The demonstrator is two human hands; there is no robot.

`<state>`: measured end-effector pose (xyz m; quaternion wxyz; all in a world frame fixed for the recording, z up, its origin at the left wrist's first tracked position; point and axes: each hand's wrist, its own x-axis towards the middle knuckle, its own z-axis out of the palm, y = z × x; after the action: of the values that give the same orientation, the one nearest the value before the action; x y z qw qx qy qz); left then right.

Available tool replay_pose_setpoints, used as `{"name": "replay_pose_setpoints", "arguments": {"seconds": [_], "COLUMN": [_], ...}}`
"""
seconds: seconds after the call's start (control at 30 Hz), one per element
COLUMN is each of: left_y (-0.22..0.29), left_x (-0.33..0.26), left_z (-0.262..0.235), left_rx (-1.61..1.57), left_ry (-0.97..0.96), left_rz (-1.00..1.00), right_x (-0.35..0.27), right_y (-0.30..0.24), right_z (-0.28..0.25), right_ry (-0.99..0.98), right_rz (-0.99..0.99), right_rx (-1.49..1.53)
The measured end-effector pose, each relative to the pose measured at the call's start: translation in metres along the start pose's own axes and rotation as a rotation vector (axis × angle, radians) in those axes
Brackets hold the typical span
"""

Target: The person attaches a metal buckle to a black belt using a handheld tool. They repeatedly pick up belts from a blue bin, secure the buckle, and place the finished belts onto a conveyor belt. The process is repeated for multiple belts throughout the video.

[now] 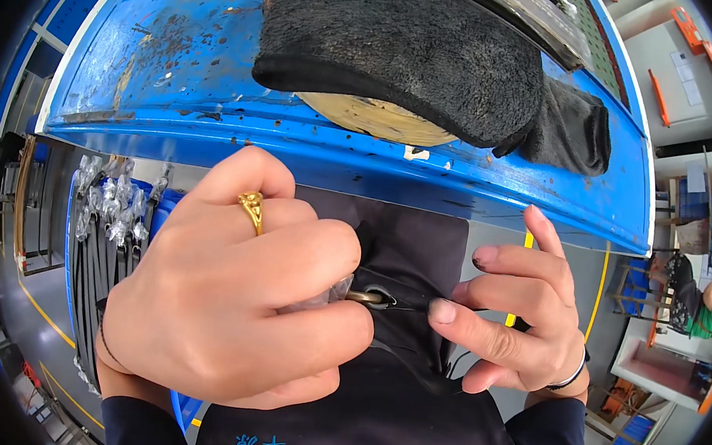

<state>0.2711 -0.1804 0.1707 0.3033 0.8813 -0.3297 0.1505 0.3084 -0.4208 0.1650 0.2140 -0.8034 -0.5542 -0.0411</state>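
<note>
My left hand [241,297], with a gold ring [251,212] on one finger, is closed round a buckle in clear plastic wrap [341,289]. A bronze-coloured metal loop [364,297] sticks out of the grip and meets a dark eyelet-like piece [382,296]. From there a narrow black strap [408,301] runs right, to the fingertips of my right hand [516,310]. That hand's fingers are bent and spread apart, one fingertip at the strap's end. Most of the buckle is hidden inside my left hand.
A blue, paint-worn bench [173,99] lies ahead. On it a black fuzzy cloth [395,50] covers a pale round block [372,118]. Black belts with plastic-wrapped buckles [115,203] hang at the left. A dark apron [357,415] covers my lap. Another person [705,308] sits far right.
</note>
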Motion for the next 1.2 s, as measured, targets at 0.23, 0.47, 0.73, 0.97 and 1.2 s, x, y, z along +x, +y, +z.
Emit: {"name": "replay_pose_setpoints", "arguments": {"seconds": [0.23,0.47,0.73,0.97,1.2], "left_y": [-0.002,-0.001,0.0,-0.002,-0.001], "left_x": [-0.001,-0.002,-0.003,-0.01,-0.014], "left_z": [0.002,0.003,0.001,-0.001,-0.006], "left_rx": [-0.001,0.001,0.039,0.088,0.201], "left_ry": [0.026,0.046,0.033,0.043,0.078], "left_rz": [0.001,-0.002,0.012,0.067,0.198], "right_x": [0.0,-0.001,-0.002,-0.008,-0.008], "right_y": [0.0,0.001,0.002,0.015,0.058], "right_z": [0.0,0.003,0.003,-0.01,-0.015], "right_ry": [0.004,0.023,0.033,0.209,0.083], "right_rz": [0.003,0.008,0.024,0.274,0.601], "right_rx": [-0.002,0.021,0.054,-0.02,-0.62]}}
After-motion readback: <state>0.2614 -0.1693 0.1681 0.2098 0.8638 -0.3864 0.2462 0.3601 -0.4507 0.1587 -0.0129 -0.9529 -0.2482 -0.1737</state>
